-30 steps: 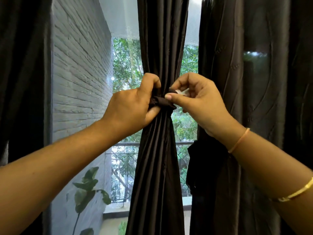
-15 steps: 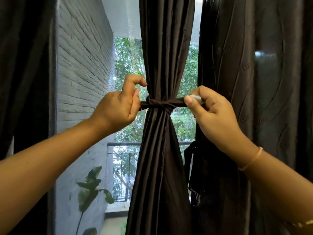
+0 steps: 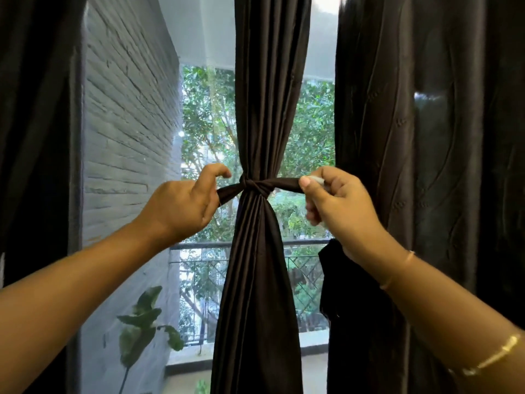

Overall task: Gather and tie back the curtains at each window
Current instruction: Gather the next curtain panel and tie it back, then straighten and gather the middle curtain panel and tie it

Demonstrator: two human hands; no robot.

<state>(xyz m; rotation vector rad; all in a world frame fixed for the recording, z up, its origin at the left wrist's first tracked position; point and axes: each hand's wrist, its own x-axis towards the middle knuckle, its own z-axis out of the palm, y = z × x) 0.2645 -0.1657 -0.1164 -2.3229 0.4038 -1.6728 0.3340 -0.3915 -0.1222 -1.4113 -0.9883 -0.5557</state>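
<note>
A dark brown curtain (image 3: 260, 280) hangs in the middle of the window, bunched at mid-height. A matching fabric tie-back (image 3: 257, 185) is wrapped round it and knotted at the front. My left hand (image 3: 181, 204) grips the tie's left end, with the forefinger curled above it. My right hand (image 3: 338, 206) pinches the tie's right end, which has a small white tip. Both ends are stretched taut sideways away from the knot.
A second dark curtain (image 3: 412, 166) hangs close on the right, and another (image 3: 34, 137) on the left. A grey brick wall (image 3: 127, 137) runs along the left outside. Beyond the glass are a balcony railing (image 3: 199, 245), trees and a leafy plant (image 3: 142, 325).
My hands have moved apart from the front of the curtain, drawing the tie's two ends outward. The loose wrap has become a tight knot.
</note>
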